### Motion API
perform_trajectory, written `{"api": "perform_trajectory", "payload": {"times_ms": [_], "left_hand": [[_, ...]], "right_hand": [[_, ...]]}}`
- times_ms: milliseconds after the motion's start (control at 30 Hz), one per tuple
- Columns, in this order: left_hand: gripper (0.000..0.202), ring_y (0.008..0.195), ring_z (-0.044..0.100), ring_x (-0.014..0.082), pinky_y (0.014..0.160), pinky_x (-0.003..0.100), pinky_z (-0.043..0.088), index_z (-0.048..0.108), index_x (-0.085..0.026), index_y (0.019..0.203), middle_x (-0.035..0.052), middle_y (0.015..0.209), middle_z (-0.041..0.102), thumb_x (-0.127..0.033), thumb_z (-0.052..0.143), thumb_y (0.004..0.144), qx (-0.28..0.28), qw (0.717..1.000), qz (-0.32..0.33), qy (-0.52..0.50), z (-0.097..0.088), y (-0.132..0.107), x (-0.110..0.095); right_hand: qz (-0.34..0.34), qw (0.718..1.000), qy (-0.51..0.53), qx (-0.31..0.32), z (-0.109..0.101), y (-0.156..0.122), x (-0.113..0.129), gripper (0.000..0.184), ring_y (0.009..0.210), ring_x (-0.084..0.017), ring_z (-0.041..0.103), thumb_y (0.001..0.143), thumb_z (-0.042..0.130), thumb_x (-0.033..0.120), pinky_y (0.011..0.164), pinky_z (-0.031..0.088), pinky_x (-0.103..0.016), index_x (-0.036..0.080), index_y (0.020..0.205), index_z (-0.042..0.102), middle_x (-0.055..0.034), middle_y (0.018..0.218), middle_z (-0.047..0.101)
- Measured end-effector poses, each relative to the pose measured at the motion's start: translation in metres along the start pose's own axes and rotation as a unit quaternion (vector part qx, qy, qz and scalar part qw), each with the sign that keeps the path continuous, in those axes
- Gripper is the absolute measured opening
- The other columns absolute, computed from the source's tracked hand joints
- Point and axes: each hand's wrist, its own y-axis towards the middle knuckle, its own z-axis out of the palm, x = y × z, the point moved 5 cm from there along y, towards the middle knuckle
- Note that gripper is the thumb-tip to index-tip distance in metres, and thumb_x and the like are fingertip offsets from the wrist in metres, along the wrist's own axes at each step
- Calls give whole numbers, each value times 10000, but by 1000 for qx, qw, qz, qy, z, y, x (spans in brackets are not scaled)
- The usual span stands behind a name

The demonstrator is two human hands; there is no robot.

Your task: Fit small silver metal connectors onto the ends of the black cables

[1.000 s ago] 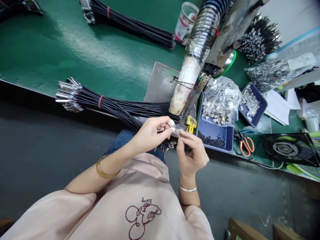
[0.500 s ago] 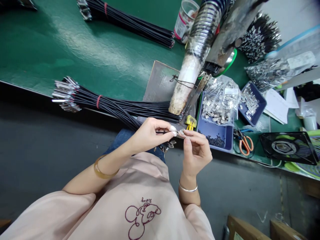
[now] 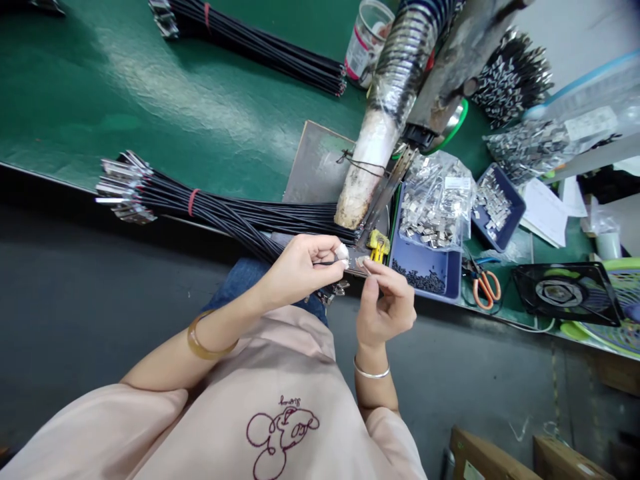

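My left hand pinches the end of a thin black cable between thumb and forefinger, just in front of my chest. My right hand meets it from the right, its fingers pinched on a small silver metal clip at the cable's tip. A bundle of black cables tied with a red band lies across the bench edge to the left, metal ends at its far left. More cable ends hang just under my left hand.
A blue tray with a bag of silver clips sits right of my hands, a second small blue tray beyond it. Orange-handled scissors, a black fan, a wrapped machine arm and another cable bundle lie on the green bench.
My right hand has shifted slightly and re-gripped the clip at the cable tip. My left hand stays pinched on the cable. The view has drifted a little.
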Motion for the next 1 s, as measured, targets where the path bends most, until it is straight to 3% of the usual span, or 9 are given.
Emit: {"api": "perform_trajectory", "payload": {"times_ms": [67,133,300,400,1000], "left_hand": [[153,491,257,48,477,191,222,551,-142,653,-75,521,306,-188,594,792,-13,1000,6,7,-1,1,-1],[173,506,294,56,488,197,247,564,-137,656,-60,539,354,-214,581,810,-24,1000,9,17,-1,2,-3],[204,549,387,73,523,205,316,587,-128,685,-26,594,459,-268,570,833,-44,998,11,41,-1,3,-5],[191,547,411,78,524,205,336,590,-134,699,-22,595,479,-273,569,828,-63,997,12,46,0,3,-4],[139,556,459,77,523,190,368,608,-133,701,-16,608,547,-216,589,810,-98,995,11,29,2,2,-6]], "right_hand": [[57,998,14,8,2,1,-8,77,905,-195,764,920,609,158,771,660,-382,222,963,607,-52,1004,761],[67,997,2,24,5,2,-11,61,923,-192,763,914,622,164,789,656,-378,220,931,604,-54,1008,764],[-54,994,-86,28,9,6,-1,161,904,-164,769,869,652,91,806,635,-318,240,906,603,-28,1002,787],[-89,988,-121,24,10,6,2,183,882,-158,774,868,646,87,778,631,-291,253,914,583,-19,997,794],[-124,980,-152,27,12,9,3,199,856,-153,775,849,682,101,762,644,-279,261,912,581,-21,1008,795]]}}
